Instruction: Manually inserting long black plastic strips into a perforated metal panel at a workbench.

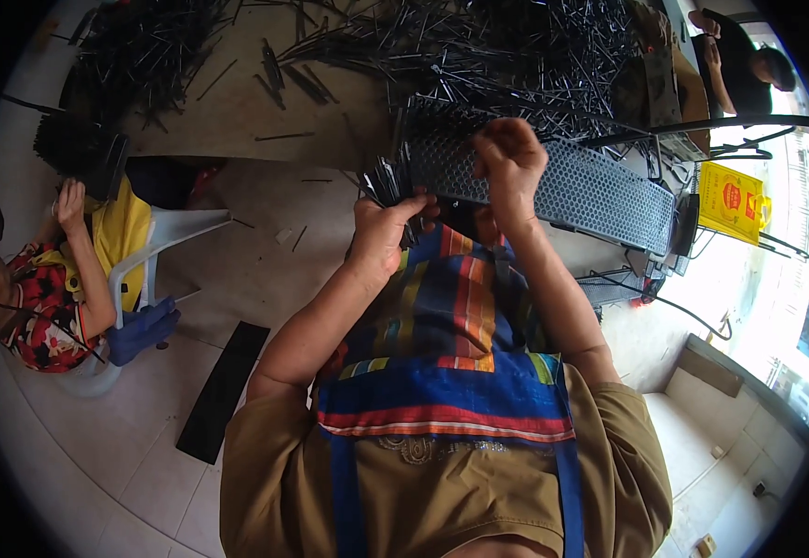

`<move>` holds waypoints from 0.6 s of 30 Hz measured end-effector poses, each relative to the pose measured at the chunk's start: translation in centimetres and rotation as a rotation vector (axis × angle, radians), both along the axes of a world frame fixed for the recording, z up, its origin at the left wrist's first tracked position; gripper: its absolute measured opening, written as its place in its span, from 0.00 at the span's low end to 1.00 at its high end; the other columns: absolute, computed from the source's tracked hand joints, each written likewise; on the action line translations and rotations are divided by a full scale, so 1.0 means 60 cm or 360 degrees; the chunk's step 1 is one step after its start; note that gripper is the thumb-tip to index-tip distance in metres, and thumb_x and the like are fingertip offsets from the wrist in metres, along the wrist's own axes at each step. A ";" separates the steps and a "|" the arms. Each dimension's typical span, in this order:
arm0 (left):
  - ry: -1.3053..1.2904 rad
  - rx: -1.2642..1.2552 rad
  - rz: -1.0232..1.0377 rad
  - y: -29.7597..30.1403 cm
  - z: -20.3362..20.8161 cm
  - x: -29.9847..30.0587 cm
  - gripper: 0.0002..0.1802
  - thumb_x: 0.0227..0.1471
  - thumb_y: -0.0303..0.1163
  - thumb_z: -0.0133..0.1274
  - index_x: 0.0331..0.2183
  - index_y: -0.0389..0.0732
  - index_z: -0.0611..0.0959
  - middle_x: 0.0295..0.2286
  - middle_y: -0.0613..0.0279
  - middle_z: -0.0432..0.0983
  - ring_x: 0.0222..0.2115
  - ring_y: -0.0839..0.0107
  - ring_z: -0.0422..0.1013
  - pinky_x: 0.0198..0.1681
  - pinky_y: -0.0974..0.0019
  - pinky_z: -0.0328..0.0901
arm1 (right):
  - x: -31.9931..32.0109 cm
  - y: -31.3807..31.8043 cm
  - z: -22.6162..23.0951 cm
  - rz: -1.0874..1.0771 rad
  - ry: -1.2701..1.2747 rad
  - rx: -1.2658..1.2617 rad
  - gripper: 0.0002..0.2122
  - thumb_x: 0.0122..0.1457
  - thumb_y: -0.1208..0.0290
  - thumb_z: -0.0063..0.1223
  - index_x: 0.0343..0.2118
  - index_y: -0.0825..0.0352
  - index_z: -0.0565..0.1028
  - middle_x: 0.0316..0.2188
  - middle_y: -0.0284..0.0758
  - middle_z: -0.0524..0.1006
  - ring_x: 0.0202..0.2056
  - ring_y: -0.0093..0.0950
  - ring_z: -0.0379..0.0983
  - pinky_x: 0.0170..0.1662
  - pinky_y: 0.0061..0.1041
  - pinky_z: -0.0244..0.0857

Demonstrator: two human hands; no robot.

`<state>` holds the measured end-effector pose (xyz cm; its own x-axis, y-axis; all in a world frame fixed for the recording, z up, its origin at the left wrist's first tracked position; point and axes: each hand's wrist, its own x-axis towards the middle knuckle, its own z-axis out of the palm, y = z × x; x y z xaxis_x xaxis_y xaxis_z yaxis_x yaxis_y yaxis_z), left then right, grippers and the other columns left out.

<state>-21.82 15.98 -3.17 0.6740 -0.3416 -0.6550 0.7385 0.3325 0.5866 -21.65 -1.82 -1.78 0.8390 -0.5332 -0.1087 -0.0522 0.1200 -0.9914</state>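
My left hand (pixel 384 226) grips a bunch of thin black metal pins (pixel 383 179) that fan up out of the fist. My right hand (pixel 509 160) is pinched with fingers together over the near edge of a long grey perforated plate (pixel 590 191). That plate lies across my lap and runs off to the right. Whether a pin sits between the right fingertips is too small to tell. A striped blue, red and yellow apron (pixel 451 344) covers my lap below both hands.
A large heap of black pins (pixel 479 46) lies on brown board beyond the plate, with another pile (pixel 139 51) at upper left. A seated person (pixel 46 288) works at left on a white plastic chair (pixel 158 246). Another person (pixel 744 65) stands upper right. A black strip (pixel 223 391) lies on the tiles.
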 end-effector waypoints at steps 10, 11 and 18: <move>-0.0044 0.0034 -0.0041 -0.001 0.001 0.000 0.10 0.47 0.18 0.56 0.36 0.34 0.81 0.28 0.53 0.81 0.27 0.67 0.78 0.24 0.69 0.69 | 0.021 0.005 -0.016 0.0112 -0.0245 -0.1595 0.04 0.52 0.79 0.60 0.32 0.65 0.79 0.25 0.34 0.78 0.23 0.25 0.76 0.25 0.24 0.67; -0.0025 -0.0015 -0.0054 0.000 0.001 0.001 0.10 0.47 0.18 0.56 0.36 0.34 0.81 0.27 0.53 0.81 0.26 0.67 0.78 0.24 0.69 0.68 | 0.021 0.010 -0.010 0.0155 -0.0248 -0.1801 0.05 0.51 0.77 0.61 0.32 0.63 0.80 0.26 0.35 0.77 0.23 0.31 0.77 0.24 0.26 0.67; 0.0018 0.0015 -0.0063 -0.002 -0.002 -0.001 0.09 0.48 0.19 0.56 0.36 0.35 0.81 0.28 0.55 0.82 0.25 0.68 0.78 0.24 0.69 0.68 | 0.033 0.008 -0.004 0.0276 -0.0043 -0.1931 0.04 0.53 0.69 0.59 0.32 0.59 0.81 0.24 0.33 0.74 0.23 0.39 0.74 0.25 0.33 0.67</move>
<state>-21.87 15.87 -3.32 0.6526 -0.3614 -0.6660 0.7576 0.2974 0.5810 -19.66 -1.35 -2.02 0.9032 -0.1577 0.3991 0.0465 -0.8886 -0.4564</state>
